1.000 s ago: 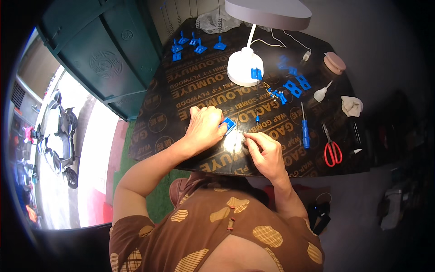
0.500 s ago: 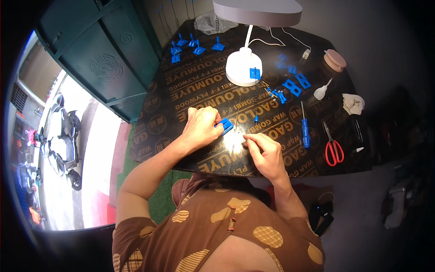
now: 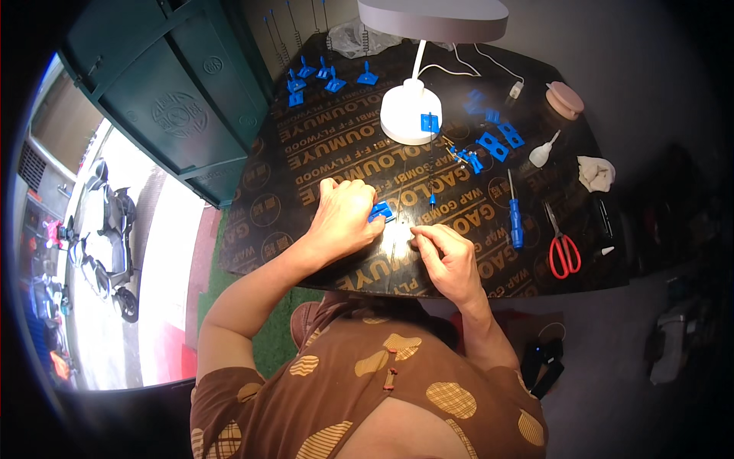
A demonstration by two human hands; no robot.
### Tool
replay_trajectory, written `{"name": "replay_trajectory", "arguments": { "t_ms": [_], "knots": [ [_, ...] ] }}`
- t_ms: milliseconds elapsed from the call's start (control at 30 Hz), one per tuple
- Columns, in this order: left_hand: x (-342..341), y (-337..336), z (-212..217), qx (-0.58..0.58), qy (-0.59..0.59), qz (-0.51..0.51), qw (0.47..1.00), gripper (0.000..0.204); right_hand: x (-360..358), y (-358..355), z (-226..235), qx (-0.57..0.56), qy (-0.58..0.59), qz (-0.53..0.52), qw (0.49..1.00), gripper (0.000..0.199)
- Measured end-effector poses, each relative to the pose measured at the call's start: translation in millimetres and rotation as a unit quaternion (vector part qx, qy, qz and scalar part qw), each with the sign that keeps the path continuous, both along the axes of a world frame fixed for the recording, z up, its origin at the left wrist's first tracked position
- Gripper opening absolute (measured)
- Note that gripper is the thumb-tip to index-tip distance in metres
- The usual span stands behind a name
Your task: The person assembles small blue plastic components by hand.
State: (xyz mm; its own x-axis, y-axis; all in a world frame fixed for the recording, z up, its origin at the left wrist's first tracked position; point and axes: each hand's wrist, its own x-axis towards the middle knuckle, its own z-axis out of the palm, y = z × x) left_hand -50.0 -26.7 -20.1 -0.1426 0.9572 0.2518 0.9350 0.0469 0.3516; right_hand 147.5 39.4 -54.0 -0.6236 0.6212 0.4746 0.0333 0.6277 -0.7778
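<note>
My left hand is closed on a small blue plastic piece, its fingers hiding part of it. Just to the right, under the bright glare on the table, my right hand is pinched at thumb and forefinger; whatever lies between the tips is too small to make out. Beyond both hands, a thin dark rod with a blue tip reaches toward me from a blue square base at the lamp's foot. Several small blue parts and metal bits lie loose to the right of that base.
A white desk lamp stands at the back of the dark table. On the right are a blue screwdriver, red-handled scissors, a white squeeze bottle and a white cloth. Several blue bases with springs stand back left.
The blue piece in my left hand has turned and shifted slightly, with less of it showing past the fingers. My right hand has stayed in place.
</note>
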Motion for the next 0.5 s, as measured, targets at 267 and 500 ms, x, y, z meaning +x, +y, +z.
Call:
{"name": "replay_trajectory", "arguments": {
  "t_ms": [267,500],
  "knots": [
    [-3,0,1,0.005,-0.014,0.012,1.0,0.021,1,0,-2,-0.016,0.0,0.003,1.0,0.013],
    [-12,-10,-3,-0.019,-0.782,-0.066,0.62,0.021,3,-1,-1,-0.011,0.006,0.002,1.0,0.013]
  ]
}}
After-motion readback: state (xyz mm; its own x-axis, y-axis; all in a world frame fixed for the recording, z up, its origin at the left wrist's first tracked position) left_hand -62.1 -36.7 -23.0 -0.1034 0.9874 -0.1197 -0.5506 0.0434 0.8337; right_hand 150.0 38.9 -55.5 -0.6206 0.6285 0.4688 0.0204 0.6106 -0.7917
